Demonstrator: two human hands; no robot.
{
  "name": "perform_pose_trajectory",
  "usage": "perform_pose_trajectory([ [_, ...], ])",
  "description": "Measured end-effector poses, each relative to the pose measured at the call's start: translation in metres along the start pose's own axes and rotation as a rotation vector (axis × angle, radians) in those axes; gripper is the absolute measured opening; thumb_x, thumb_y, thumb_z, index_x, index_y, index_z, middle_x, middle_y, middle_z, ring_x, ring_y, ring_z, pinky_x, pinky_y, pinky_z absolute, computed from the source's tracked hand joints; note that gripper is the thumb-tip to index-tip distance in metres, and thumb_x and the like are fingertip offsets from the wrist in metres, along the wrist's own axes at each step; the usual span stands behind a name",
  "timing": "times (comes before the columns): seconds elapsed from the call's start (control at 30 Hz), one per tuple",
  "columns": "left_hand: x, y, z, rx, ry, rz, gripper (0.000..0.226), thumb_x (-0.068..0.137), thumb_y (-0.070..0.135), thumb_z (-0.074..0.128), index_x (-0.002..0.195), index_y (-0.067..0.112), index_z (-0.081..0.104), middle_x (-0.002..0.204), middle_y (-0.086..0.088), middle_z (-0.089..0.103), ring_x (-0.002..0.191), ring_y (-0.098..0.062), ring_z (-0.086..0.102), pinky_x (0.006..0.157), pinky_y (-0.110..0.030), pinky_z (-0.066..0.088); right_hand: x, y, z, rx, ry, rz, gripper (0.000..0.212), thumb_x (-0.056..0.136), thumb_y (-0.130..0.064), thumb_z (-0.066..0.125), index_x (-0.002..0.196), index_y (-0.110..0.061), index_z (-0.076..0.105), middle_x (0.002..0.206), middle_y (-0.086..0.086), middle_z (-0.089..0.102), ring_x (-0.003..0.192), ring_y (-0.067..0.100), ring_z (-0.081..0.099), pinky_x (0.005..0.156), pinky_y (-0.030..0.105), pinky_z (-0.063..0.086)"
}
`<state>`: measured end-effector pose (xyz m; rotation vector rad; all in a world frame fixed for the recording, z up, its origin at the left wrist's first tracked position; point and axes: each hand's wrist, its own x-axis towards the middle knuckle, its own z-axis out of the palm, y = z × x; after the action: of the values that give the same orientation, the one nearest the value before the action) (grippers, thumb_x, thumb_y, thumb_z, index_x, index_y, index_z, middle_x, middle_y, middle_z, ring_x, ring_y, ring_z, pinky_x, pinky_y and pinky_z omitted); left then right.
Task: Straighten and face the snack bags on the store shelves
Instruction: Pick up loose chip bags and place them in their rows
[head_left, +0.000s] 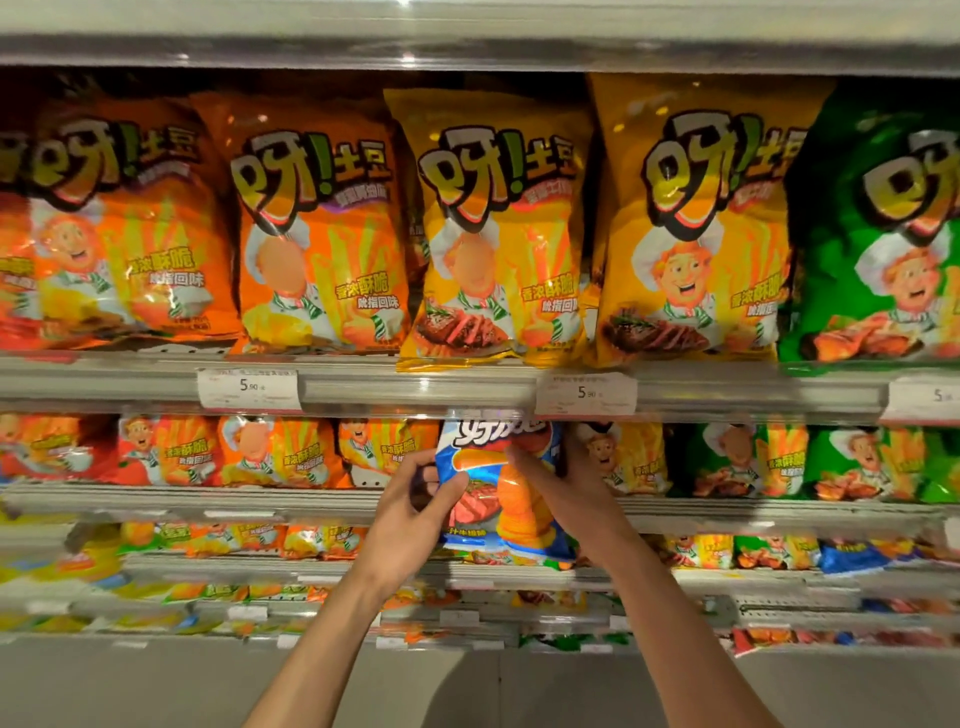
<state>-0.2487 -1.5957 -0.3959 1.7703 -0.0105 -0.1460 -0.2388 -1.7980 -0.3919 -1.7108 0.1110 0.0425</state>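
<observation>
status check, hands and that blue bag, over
Left hand and right hand each keep a grip on the blue bag. Bag upright, front outward, before the second shelf. Nothing blocking.

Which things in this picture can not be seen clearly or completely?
- Head view: the blue bag is partly covered by the left hand and right hand; its top runs behind the shelf rail.
- The green bag on the upper shelf is cut off by the right edge.
- Small print on the price tag is too small and blurred.
- The lowest shelves are blurred; their bags cannot be identified.
</observation>
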Motion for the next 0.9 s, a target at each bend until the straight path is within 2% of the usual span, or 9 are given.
perform_pose_trajectory([
  [0.1, -0.012, -0.003, -0.005, 0.019, 0.015, -0.004, 0.024, 0.095, 0.034, 0.069, 0.115, 0.038, 0.058, 0.101, -0.005, 0.069, 0.088, 0.0, 0.067, 0.075, -0.017, 0.052, -0.007, 0.003, 0.006, 0.033, -0.002, 0.023, 0.039, 0.089, -0.038, 0.074, 0.115, -0.054, 0.05, 0.122, -0.03, 0.059, 0.112, -0.014, 0.051, 0.101, 0.021, 0.042],
  [0.23, -0.023, -0.008, -0.015, -0.009, -0.009, -0.035, 0.028, 0.092, 0.036, 0.07, 0.119, 0.036, 0.059, 0.096, 0.004, 0.069, 0.087, 0.0, 0.068, 0.081, -0.025, 0.053, -0.021, 0.008, 0.014, 0.122, 0.069, 0.059, 0.044, 0.086, -0.031, 0.078, 0.124, -0.039, 0.058, 0.119, -0.017, 0.069, 0.111, -0.003, 0.061, 0.09, 0.017, 0.046],
  [0.37, -0.029, -0.012, -0.035, -0.054, -0.003, -0.006, 0.027, 0.094, 0.025, 0.071, 0.12, 0.028, 0.063, 0.106, -0.002, 0.07, 0.097, -0.004, 0.067, 0.082, -0.011, 0.05, -0.046, 0.007, 0.023, 0.167, 0.147, 0.115, 0.044, 0.082, -0.03, 0.081, 0.12, -0.038, 0.059, 0.115, -0.013, 0.072, 0.106, 0.002, 0.065, 0.086, 0.019, 0.048],
  [0.47, -0.034, -0.009, -0.049, -0.083, -0.044, 0.048, 0.021, 0.097, 0.013, 0.066, 0.116, 0.021, 0.064, 0.1, -0.003, 0.069, 0.086, 0.003, 0.064, 0.081, -0.006, 0.047, -0.068, 0.009, 0.026, 0.15, 0.248, 0.131, 0.046, 0.081, -0.029, 0.083, 0.122, -0.034, 0.062, 0.114, -0.011, 0.073, 0.106, 0.008, 0.068, 0.09, 0.028, 0.053],
  [0.57, -0.034, -0.017, -0.059, -0.057, -0.099, 0.106, 0.018, 0.1, 0.006, 0.061, 0.118, 0.002, 0.062, 0.097, -0.007, 0.064, 0.087, -0.009, 0.06, 0.079, -0.007, 0.048, -0.093, 0.011, 0.03, 0.153, 0.339, 0.121, 0.046, 0.081, -0.028, 0.084, 0.122, -0.03, 0.064, 0.11, -0.01, 0.076, 0.102, 0.008, 0.071, 0.088, 0.028, 0.057],
  [0.63, -0.034, -0.022, -0.06, -0.062, -0.134, 0.127, 0.011, 0.099, 0.001, 0.06, 0.105, -0.007, 0.059, 0.089, -0.008, 0.058, 0.086, -0.019, 0.055, 0.081, -0.016, 0.05, -0.109, 0.016, 0.03, 0.163, 0.404, 0.119, 0.045, 0.081, -0.025, 0.083, 0.122, -0.029, 0.065, 0.108, -0.009, 0.077, 0.101, 0.009, 0.072, 0.089, 0.034, 0.058],
  [0.73, -0.04, -0.023, -0.053, -0.084, -0.122, 0.128, 0.016, 0.095, 0.005, 0.068, 0.101, 0.02, 0.068, 0.093, 0.0, 0.071, 0.087, -0.017, 0.067, 0.076, -0.02, 0.053, -0.133, 0.019, 0.024, 0.163, 0.465, 0.128, 0.044, 0.081, -0.026, 0.085, 0.12, -0.027, 0.066, 0.109, -0.006, 0.077, 0.103, 0.017, 0.072, 0.091, 0.042, 0.058],
  [0.8, -0.046, -0.018, -0.043, -0.136, -0.138, 0.126, 0.021, 0.092, 0.009, 0.071, 0.101, 0.029, 0.071, 0.097, -0.001, 0.075, 0.09, -0.019, 0.07, 0.078, -0.027, 0.053, -0.147, 0.02, 0.013, 0.199, 0.497, 0.143, 0.041, 0.084, -0.019, 0.082, 0.121, -0.022, 0.066, 0.108, -0.001, 0.078, 0.101, 0.018, 0.073, 0.082, 0.033, 0.06],
  [0.9, -0.052, -0.012, -0.023, -0.121, -0.188, 0.131, 0.018, 0.094, 0.009, 0.07, 0.104, 0.025, 0.071, 0.096, 0.006, 0.076, 0.092, -0.011, 0.071, 0.082, -0.027, 0.054, -0.166, 0.019, -0.011, 0.316, 0.552, 0.174, 0.036, 0.089, 0.001, 0.072, 0.123, -0.007, 0.063, 0.107, 0.008, 0.076, 0.082, 0.008, 0.075, 0.06, 0.017, 0.056],
])
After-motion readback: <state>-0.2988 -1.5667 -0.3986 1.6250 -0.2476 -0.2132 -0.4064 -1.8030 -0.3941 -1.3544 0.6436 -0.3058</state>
